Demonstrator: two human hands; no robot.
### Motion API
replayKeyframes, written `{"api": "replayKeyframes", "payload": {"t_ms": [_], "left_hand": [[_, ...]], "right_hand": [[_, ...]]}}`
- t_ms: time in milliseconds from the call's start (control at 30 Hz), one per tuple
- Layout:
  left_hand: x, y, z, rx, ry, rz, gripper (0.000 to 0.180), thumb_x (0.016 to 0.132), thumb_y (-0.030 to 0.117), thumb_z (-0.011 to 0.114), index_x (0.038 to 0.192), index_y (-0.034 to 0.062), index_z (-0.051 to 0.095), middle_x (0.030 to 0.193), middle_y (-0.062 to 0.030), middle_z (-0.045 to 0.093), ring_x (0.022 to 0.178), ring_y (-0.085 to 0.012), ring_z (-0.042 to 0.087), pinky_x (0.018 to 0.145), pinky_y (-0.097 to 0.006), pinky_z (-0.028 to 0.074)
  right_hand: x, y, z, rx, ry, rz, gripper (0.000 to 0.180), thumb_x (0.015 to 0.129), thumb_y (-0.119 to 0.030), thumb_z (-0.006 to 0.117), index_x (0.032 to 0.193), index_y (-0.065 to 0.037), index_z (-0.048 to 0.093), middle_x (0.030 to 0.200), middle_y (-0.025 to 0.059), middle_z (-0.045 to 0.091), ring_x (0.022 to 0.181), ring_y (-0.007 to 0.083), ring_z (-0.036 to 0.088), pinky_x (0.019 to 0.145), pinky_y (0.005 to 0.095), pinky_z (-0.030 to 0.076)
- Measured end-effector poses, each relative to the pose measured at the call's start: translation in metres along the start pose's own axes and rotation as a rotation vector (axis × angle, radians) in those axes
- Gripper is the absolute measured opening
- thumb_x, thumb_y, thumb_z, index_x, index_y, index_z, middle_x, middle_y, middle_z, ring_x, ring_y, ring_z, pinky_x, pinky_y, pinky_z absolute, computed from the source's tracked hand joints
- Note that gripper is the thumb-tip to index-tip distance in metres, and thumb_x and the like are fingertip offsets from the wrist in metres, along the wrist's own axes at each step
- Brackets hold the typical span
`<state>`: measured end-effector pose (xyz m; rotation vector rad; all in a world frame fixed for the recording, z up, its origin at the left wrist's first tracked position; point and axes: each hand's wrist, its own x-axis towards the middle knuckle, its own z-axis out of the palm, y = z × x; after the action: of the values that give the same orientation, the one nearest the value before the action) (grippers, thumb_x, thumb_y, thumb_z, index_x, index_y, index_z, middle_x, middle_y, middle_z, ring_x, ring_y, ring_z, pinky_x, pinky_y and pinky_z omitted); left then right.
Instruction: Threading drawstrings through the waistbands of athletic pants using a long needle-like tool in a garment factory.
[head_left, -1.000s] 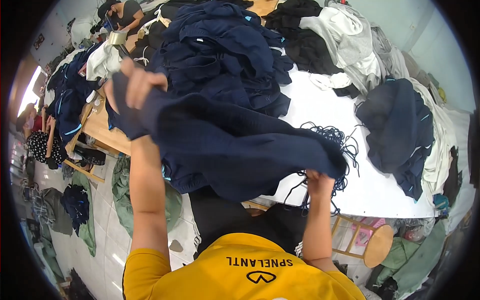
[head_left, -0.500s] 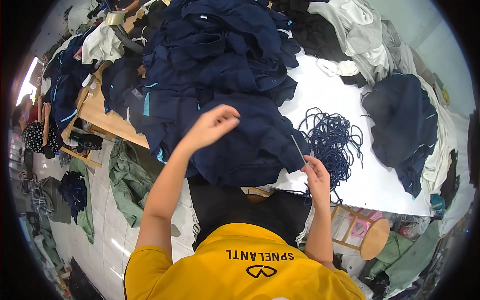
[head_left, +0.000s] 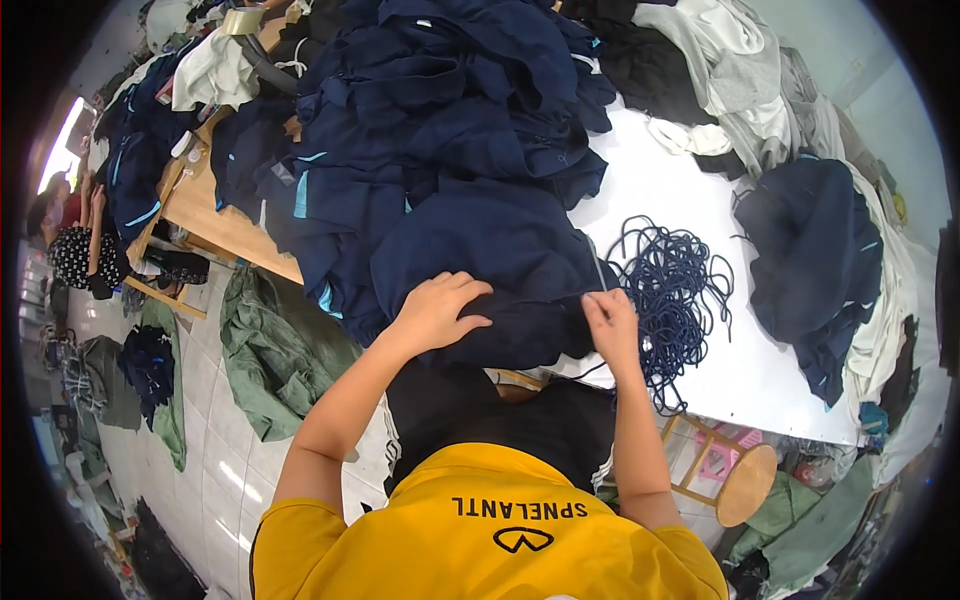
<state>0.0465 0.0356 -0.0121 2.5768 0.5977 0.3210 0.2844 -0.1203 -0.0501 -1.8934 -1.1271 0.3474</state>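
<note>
A dark navy garment [head_left: 480, 235] lies bunched at the near edge of the table in front of me. My left hand [head_left: 438, 312] rests on its near part, fingers stretched out and thumb apart. Pinched in my right hand [head_left: 611, 322], at the garment's right edge, is a thin metal rod [head_left: 597, 262] that points away from me. Just right of that hand lies a tangled heap of navy cords [head_left: 672, 290] on the white tabletop [head_left: 640, 165]. Whether a cord is joined to the rod cannot be made out.
More navy garments [head_left: 430, 90] are piled high behind. Another navy bundle [head_left: 810, 260] lies at the right, beside white and grey cloth [head_left: 735, 75]. A wooden stool [head_left: 745, 485] stands below the table's right edge. At the far left is another person [head_left: 85, 250].
My left hand has come down and nearer onto the garment, its fingers spreading. My right hand has moved slightly away from me and left, still gripping the rod.
</note>
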Motion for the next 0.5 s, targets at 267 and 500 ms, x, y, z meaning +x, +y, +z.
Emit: {"api": "replayKeyframes", "payload": {"t_ms": [267, 500], "left_hand": [[0.013, -0.02, -0.015, -1.145, -0.323, -0.491, 0.026, 0.093, 0.025, 0.06, 0.099, 0.0006, 0.067, 0.089, 0.0047, 0.062, 0.082, -0.0024, 0.052, 0.078, -0.019, 0.042], [0.025, -0.004, -0.029, -1.075, -0.286, -0.631, 0.052, 0.095, 0.049, 0.046, 0.103, 0.0018, 0.067, 0.097, -0.0034, 0.065, 0.094, -0.0114, 0.056, 0.092, -0.025, 0.038]], "right_hand": [[0.025, 0.002, -0.014, 0.307, -0.038, 0.211, 0.025, 0.091, -0.018, 0.06, 0.079, 0.004, 0.06, 0.073, 0.0053, 0.049, 0.068, 0.013, 0.046, 0.065, 0.0261, 0.038], [0.026, 0.004, -0.024, 0.321, -0.019, 0.211, 0.025, 0.091, -0.017, 0.06, 0.079, 0.005, 0.06, 0.074, 0.0048, 0.052, 0.069, 0.012, 0.046, 0.065, 0.0258, 0.038]]}}
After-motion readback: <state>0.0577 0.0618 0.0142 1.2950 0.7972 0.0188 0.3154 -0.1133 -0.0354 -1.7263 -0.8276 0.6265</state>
